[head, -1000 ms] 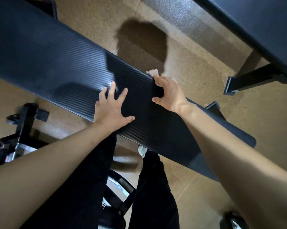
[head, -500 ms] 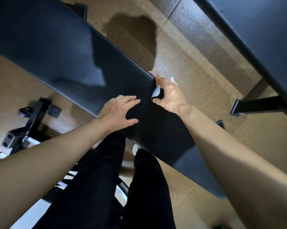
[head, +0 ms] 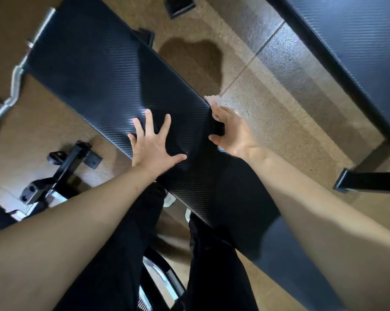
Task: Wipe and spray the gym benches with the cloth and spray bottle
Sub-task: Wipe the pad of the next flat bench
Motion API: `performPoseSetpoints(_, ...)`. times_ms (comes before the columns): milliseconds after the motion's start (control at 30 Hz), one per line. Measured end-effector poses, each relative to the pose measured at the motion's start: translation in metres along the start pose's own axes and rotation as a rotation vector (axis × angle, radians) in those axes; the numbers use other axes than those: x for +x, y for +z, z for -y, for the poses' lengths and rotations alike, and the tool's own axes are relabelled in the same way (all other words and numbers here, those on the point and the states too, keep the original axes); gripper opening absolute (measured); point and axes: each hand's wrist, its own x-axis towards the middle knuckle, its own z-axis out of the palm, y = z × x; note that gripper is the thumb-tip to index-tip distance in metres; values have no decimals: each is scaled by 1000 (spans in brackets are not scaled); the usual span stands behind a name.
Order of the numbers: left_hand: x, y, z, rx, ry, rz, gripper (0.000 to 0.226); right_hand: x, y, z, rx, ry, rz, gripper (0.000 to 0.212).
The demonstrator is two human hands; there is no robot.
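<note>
Head camera, left to right: the left hand (head: 154,145) lies flat, fingers spread, on the black weave-textured padded gym bench (head: 95,70) by its near edge, likely bracing the body. At the far edge, the right hand (head: 233,131) curls over the rim and pinches a crumpled white cloth (head: 213,101) against the side, wiping there, I'd say. Spray bottle: nowhere in view.
</note>
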Motion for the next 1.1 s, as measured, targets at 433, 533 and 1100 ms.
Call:
performPoseSetpoints(433, 8, -41, 50, -89, 181, 192, 96, 81, 4, 93, -98, 20, 17, 88)
performPoseSetpoints(533, 26, -72, 81, -226, 266, 231, 75, 102, 6, 112, -125, 41, 18, 84)
performPoseSetpoints(1100, 122, -133, 162, -66, -36, 7, 108, 213, 15, 230, -51, -68, 9, 84)
